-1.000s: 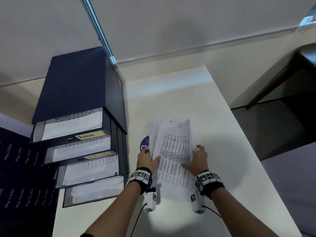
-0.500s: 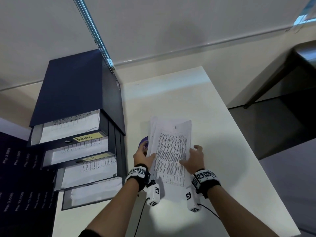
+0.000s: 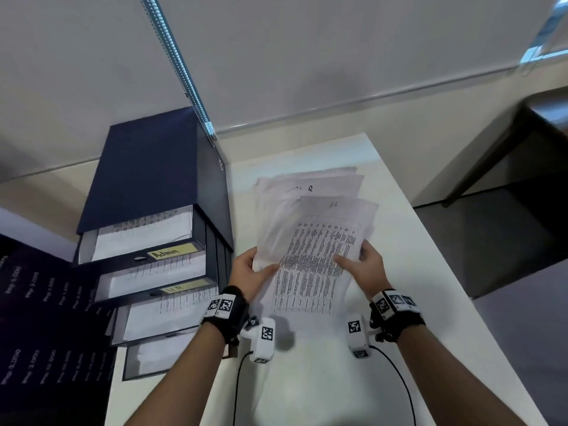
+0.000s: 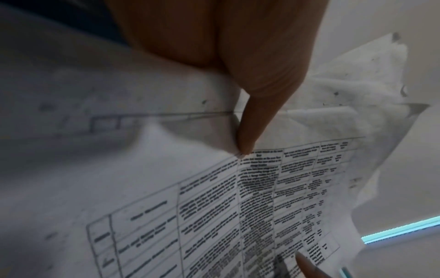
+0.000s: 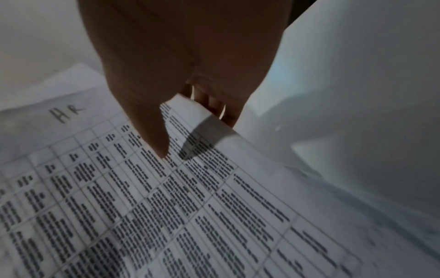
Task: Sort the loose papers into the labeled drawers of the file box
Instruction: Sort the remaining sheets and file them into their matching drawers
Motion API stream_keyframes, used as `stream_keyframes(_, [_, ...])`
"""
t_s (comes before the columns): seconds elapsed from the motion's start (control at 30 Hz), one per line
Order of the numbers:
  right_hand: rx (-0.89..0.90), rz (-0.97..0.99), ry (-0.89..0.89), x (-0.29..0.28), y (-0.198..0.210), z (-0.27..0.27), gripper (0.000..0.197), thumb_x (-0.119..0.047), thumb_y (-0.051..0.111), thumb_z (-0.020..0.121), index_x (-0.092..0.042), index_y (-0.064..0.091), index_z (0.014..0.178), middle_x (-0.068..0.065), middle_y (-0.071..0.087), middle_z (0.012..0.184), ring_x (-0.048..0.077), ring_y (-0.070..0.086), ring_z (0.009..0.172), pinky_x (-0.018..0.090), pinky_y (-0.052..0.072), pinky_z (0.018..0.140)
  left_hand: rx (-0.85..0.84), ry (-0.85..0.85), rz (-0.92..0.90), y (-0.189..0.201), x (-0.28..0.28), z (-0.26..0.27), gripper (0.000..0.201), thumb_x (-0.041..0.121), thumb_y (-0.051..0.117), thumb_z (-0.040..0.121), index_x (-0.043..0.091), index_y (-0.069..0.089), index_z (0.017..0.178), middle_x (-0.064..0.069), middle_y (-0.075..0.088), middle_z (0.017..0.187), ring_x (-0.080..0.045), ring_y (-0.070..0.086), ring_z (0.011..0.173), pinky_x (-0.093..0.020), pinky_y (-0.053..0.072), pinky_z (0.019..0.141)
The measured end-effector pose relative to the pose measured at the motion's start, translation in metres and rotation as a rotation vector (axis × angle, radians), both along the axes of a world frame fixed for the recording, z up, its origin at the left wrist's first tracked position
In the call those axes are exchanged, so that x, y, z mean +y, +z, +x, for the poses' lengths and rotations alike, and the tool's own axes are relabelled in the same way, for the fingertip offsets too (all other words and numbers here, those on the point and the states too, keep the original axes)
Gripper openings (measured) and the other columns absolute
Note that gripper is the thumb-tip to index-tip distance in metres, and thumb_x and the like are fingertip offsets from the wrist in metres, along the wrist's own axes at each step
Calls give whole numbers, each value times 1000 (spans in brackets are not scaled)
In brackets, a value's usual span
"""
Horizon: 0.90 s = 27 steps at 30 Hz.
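Note:
Both hands hold a stack of loose papers point(image 3: 310, 241) lifted above the white table point(image 3: 408, 272). My left hand point(image 3: 252, 269) grips the stack's left edge, thumb on top point(image 4: 250, 120). My right hand point(image 3: 362, 265) pinches the front sheet point(image 5: 166, 197) at its right edge; that sheet carries a printed table and a handwritten "HR" point(image 5: 65, 113). The sheet behind also shows handwritten letters at its top point(image 3: 304, 188). The dark blue file box point(image 3: 153, 186) stands to the left, with several drawers pulled out and holding papers. Yellow labels read "Admin" point(image 3: 172, 251) and "HR" point(image 3: 184, 287).
A cable point(image 3: 236, 385) runs from the left wrist camera over the table's near side, another cable point(image 3: 399, 379) from the right one. A dark panel with printed prices point(image 3: 40, 318) stands at the far left. The floor drops off beyond the table's right edge point(image 3: 455, 287).
The papers lay on the table under both hands; now both hands have lifted them up, and the sheets have fanned apart so a second sheet shows behind the front one.

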State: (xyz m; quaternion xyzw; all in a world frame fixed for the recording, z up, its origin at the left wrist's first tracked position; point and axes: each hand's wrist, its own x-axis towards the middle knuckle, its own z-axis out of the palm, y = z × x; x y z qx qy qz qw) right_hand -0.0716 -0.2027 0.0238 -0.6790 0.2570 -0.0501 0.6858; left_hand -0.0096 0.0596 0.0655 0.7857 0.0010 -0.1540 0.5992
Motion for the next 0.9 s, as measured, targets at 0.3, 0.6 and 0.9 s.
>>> stream_keyframes(0.3, [-161,-2,11,5,55,-3,32,-17,78,82,-4,71,110,5,75,106,17,73,96,38,58,86,-180,24,-95,39,19,9,67,57,67,85,-5,47,71,-4,40,63,-19,37,58,-31,32,58])
stream_keyframes(0.6, [86,-98,227,3,45,-35,43,-41,83,74,-10,64,97,-10,69,80,5,63,74,28,51,76,15,174,-140,29,16,-9,21,17,85,75,8,74,90,-7,77,88,-18,73,80,-35,59,78])
stream_keyframes(0.9, [181,-422,168,-1,34,-44,54,-35,78,81,-19,36,51,-6,37,43,11,35,40,23,29,45,55,229,170,-5,13,-22,73,74,81,53,18,34,56,1,31,52,-16,29,53,-25,24,57])
